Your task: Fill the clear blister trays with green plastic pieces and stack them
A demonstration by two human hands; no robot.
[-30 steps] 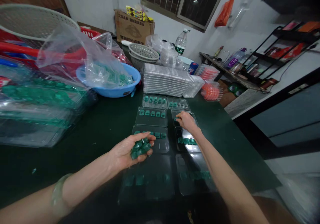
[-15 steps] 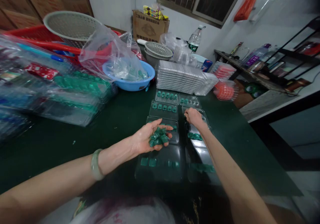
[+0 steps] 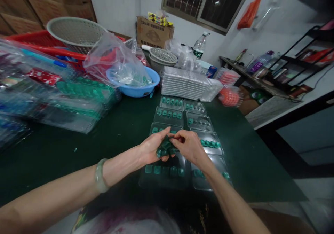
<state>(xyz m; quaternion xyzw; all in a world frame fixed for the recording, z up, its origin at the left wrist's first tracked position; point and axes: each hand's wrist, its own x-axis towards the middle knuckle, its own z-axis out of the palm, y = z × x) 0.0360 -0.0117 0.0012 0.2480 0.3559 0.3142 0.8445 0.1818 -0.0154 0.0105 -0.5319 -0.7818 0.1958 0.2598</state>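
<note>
My left hand point(image 3: 152, 148), palm up and cupped, holds a small heap of translucent green blocks point(image 3: 163, 151). The fingers of my right hand point(image 3: 189, 145) are pinched together on a green block at the top of that heap. Two columns of clear plastic trays lie under and beyond my hands. Rows of green blocks fill the slots of the far left tray point(image 3: 169, 120) and others. In the right column, one tray point(image 3: 205, 125) has a single green block point(image 3: 190, 121) in its leftmost slot. My hands partly cover the middle left tray.
A tall stack of clear trays point(image 3: 182, 84) stands behind the columns. To its left is a blue basin point(image 3: 135, 90) with a plastic bag point(image 3: 114, 60). Bagged packages point(image 3: 75, 105) crowd the left side. Orange packs point(image 3: 231, 96) sit at the back right of the green table point(image 3: 125, 122).
My right hand has come back from the right-column tray to the heap in my left palm. A green block now shows in that tray's leftmost slot. My left hand has barely moved.
</note>
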